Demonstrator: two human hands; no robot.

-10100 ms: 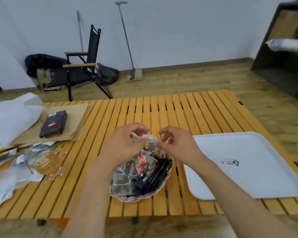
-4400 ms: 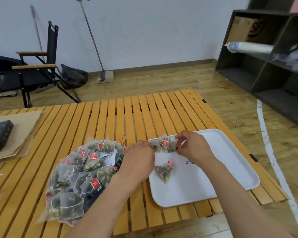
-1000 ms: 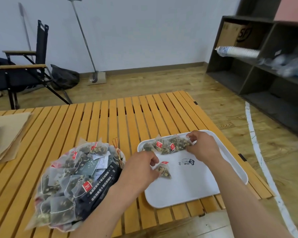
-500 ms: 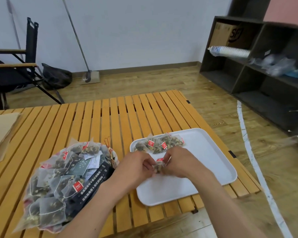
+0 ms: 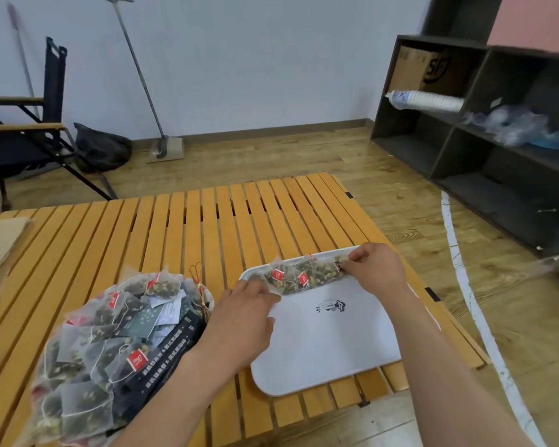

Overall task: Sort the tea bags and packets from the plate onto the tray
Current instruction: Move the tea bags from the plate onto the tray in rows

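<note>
Mesh tea bags [image 5: 299, 276] are laid in an overlapping row along the far rim of the white tray [image 5: 329, 343], each a soft, translucent pouch of dried flowers with a thin string and a small red tag. Such pouches are judged to be very light and limp, easily crushed and prone to tangling by their strings, so a gentle pinch at a corner or seam is advised, not a squeeze on the filled middle.

The right hand [image 5: 373, 272] is set at the right end of the row, its fingers [image 5: 355, 258] closed in a pinch on the end bag. The left hand [image 5: 242, 314] is placed at the left end, its fingers [image 5: 268, 296] curled and touching the nearest bag; whether it is actually gripped cannot be told.

A large heap of unsorted tea bags [image 5: 88, 356] and dark flat packets [image 5: 165, 353] remains on the plate [image 5: 208, 300], which rests on the slatted wooden surface [image 5: 175, 227] just left of the tray. Most of the sorting is judged yet undone.
</note>
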